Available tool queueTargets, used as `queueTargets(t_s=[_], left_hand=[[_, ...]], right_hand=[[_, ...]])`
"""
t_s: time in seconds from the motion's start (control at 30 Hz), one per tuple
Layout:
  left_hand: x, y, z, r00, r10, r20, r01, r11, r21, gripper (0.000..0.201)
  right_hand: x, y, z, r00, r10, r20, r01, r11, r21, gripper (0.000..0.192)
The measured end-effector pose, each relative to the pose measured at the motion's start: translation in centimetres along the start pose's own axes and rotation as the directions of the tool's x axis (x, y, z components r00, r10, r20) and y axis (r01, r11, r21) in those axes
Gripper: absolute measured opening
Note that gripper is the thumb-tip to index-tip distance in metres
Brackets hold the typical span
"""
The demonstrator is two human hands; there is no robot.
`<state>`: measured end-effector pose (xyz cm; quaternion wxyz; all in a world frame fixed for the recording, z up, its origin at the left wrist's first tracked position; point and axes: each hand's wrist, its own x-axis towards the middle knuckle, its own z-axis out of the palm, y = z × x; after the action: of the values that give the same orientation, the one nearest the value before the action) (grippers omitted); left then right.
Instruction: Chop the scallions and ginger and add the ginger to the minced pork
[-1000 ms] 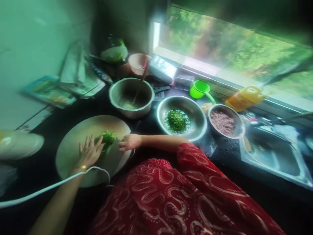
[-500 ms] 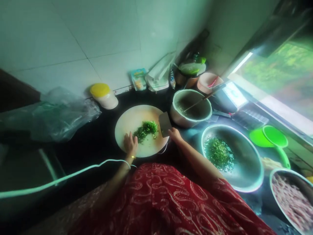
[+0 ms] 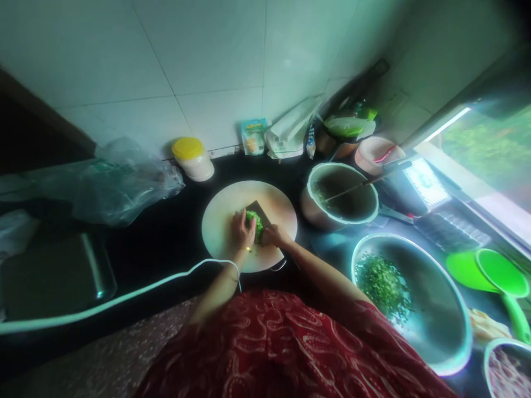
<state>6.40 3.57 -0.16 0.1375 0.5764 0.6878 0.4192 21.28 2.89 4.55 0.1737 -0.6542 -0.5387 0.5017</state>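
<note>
On the round pale cutting board (image 3: pixel 222 207) lies a cleaver (image 3: pixel 262 213), its dark blade low against the wood. Chopped greens (image 3: pixel 254 222) are heaped on the blade. My right hand (image 3: pixel 276 236) is closed around the cleaver's handle at the board's right front. From the left, my left hand (image 3: pixel 244 229) rests against the heap with its fingers stretched out, gathering it against the blade. Part of the heap is hidden behind those fingers. To the right, a large metal bowl (image 3: pixel 435 298) has more chopped greens (image 3: pixel 384 284) in it.
Behind the bowl stands a pot (image 3: pixel 317 207) with a long-handled utensil in it. A yellow-lidded jar (image 3: pixel 193 157) and a clear plastic bag (image 3: pixel 124 188) are at the back left. Green scoops (image 3: pixel 504 271) and a bowl of pinkish meat (image 3: pixel 508 367) lie far right. A white cable (image 3: pixel 145 290) crosses in front.
The cleaver in my right hand has moved left, under the greens. My left hand has come in against them, and the spread pile is now a compact heap. The view has shifted slightly.
</note>
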Motion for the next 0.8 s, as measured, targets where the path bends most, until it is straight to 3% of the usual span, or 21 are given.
queueTargets(t_s=[0.23, 0.37, 0.47, 0.57, 0.67, 0.8], left_hand=[[1.0, -0.3, 0.4, 0.987, 0.067, -0.147, -0.082, 0.992, -0.098, 0.035], [2.4, -0.3, -1.7, 0.981, 0.117, -0.152, -0.134, 0.985, -0.105, 0.031], [4.0, 1.4, -4.2, 0.970, 0.218, -0.110, -0.228, 0.970, -0.086, 0.033], [5.4, 5.3, -6.0, 0.941, 0.335, -0.045, -0.338, 0.937, -0.092, 0.034], [5.3, 11.0, -6.2, 0.878, 0.478, -0.023, -0.474, 0.863, -0.172, 0.036], [1.6, 20.3, -3.9, 0.770, 0.638, -0.003, -0.593, 0.714, -0.373, 0.037]], right_hand=[[-1.0, -2.2, 4.5, 0.998, -0.034, 0.045, 0.032, 0.998, 0.057, 0.022], [-1.8, -4.2, 5.9, 0.996, -0.072, -0.050, 0.077, 0.990, 0.114, 0.022], [-2.9, -6.1, 6.1, 0.979, -0.130, -0.156, 0.163, 0.961, 0.225, 0.025], [-4.5, -7.4, 4.8, 0.950, -0.146, -0.276, 0.245, 0.898, 0.366, 0.024], [-7.0, -7.2, 1.6, 0.903, -0.159, -0.399, 0.333, 0.846, 0.416, 0.022], [-12.7, -4.1, -4.7, 0.744, -0.121, -0.657, 0.409, 0.860, 0.304, 0.024]])
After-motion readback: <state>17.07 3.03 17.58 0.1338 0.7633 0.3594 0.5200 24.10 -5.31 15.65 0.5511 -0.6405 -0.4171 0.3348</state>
